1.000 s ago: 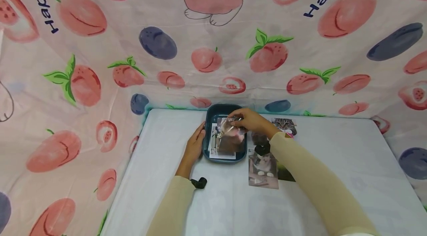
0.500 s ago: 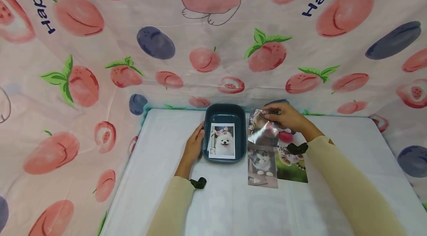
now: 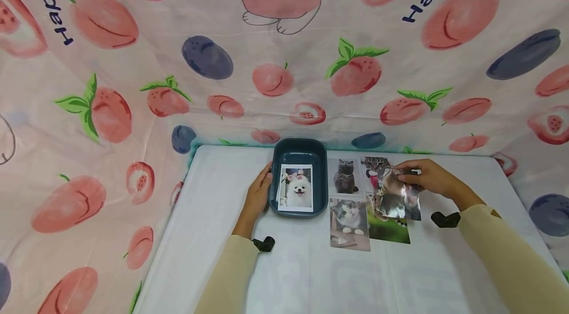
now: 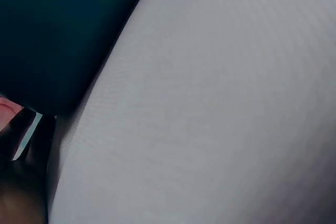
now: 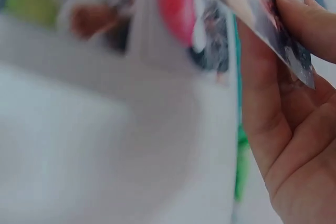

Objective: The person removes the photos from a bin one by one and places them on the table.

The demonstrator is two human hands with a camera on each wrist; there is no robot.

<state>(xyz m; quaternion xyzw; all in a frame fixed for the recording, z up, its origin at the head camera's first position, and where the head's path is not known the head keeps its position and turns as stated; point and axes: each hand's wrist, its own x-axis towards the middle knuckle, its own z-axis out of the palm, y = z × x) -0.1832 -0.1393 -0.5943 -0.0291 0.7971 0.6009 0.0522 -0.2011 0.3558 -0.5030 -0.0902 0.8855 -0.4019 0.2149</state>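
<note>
My left hand rests along the left wall of a dark teal tray, its fingers against the outside in the left wrist view. In the tray lies a white-bordered photo card of a fluffy white dog. My right hand pinches a glossy photo card by its upper right part, thumb on its face in the right wrist view. Glare blurs its picture. The held card overlaps a tiger cub photo on green and a tabby cat photo in the head view.
Right of the tray lie a grey cat photo and, nearer me, a grey-and-white cat photo. All sits on a white-covered table. A fruit-print cloth hangs behind and at the left.
The right hand has carried the glossy card from over the tray rightward, past the grey cat photo, to over the right-hand photos. The left hand stays at the tray.
</note>
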